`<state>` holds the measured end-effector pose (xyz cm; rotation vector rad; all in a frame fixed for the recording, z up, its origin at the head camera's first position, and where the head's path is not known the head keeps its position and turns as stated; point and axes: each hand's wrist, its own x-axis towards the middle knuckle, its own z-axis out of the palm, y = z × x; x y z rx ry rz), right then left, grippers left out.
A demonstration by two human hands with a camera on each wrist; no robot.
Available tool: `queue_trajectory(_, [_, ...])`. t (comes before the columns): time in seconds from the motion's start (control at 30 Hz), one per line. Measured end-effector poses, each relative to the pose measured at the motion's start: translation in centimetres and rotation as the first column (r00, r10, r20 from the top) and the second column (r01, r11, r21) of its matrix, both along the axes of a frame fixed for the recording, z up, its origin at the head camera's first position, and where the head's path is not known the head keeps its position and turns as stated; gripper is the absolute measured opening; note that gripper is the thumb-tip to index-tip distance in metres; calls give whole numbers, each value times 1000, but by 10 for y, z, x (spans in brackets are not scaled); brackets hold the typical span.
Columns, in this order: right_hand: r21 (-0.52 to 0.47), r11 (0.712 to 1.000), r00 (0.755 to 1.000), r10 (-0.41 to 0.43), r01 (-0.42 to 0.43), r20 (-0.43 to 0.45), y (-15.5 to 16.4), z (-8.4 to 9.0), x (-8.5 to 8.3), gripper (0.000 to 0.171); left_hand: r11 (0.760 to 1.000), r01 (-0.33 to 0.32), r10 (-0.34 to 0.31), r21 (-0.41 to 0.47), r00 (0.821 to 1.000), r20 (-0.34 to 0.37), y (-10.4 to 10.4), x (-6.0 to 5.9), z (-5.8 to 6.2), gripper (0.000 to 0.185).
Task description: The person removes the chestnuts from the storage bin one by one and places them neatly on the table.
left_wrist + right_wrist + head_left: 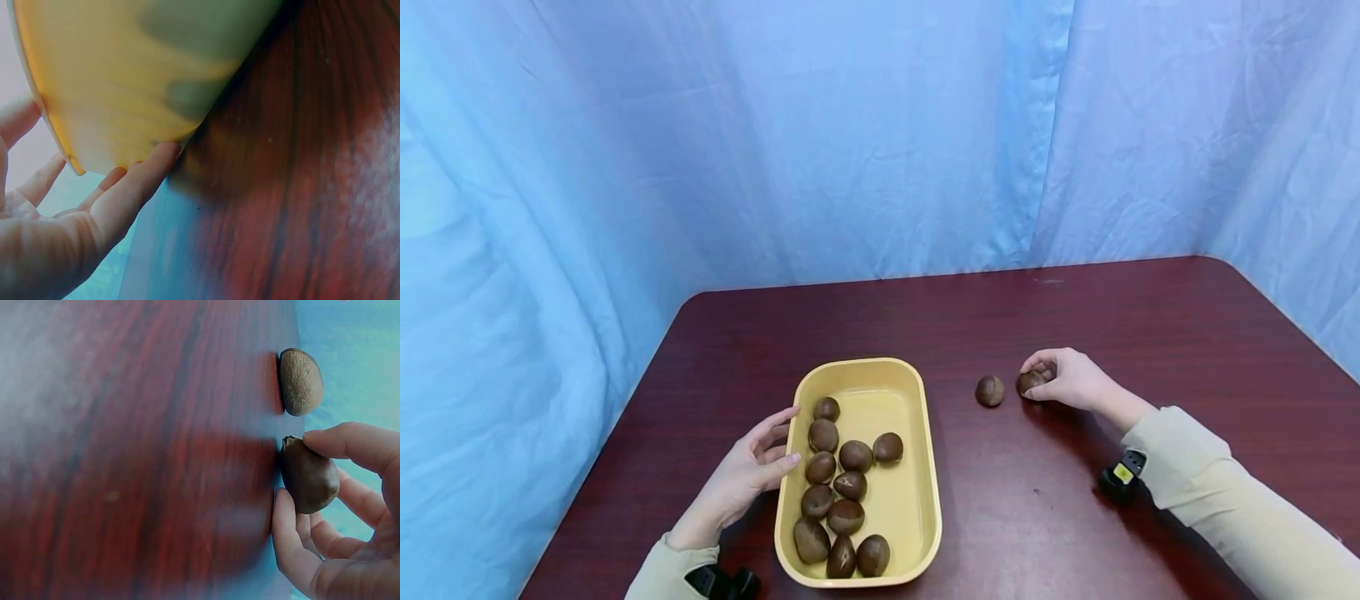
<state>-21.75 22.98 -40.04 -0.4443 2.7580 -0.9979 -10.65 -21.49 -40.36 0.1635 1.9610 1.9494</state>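
Between the yellow tray (904, 500) and the right edge of the worktop (1030, 517), the person's right hand (1069, 381) pinches a brown chestnut (1030, 382), while the left hand (747, 471), fingers relaxed, touches the tray's left edge.

The held chestnut (1031, 382) is partly covered by the right grip (1070, 381). The tray (94, 81) is cut off by the left-wrist view's top edge — dark patches (190, 98) on its wall, possibly shadows, are blurred.

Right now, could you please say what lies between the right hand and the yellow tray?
The head view shows one chestnut lying on the table between the right hand and tray.
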Motion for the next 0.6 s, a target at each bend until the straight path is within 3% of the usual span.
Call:
queue_trajectory(0.3, [17, 1000, 1000, 0, 0, 2, 3, 0, -1, 30, 1000, -4, 4, -3, 1000, 1, 0, 1, 1, 68])
queue_trajectory(0.6, [-2, 1000, 998, -12, 13, 57, 9, 3, -1, 40, 1000, -5, 5, -10, 1000, 3, 0, 1, 1, 68])
